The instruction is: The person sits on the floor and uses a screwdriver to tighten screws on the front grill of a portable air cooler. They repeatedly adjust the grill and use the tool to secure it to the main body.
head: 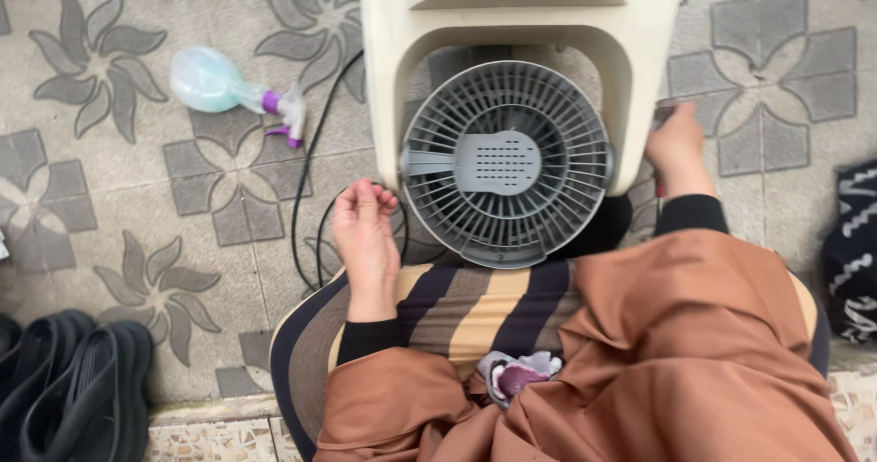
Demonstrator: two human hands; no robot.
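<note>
The left hand [365, 243] rests palm up and loosely open on the near edge of a striped cushion [466, 311], just left of the grey round fan grille [505, 163] and not touching it. The right hand [677, 147] is at the far right side of the cream fan housing [393, 87], closed around something dark and slim; I cannot tell what it is. The fan leans upright against the person's lap, on the patterned floor tiles [110, 188]. With only one hand steadying it, I'd judge the fan could tip away. The black power cord [306, 179] loops beside the left hand and could snag. A spray bottle [224, 85] lies well apart, far left; dark sandals [78, 384] sit near left.
</note>
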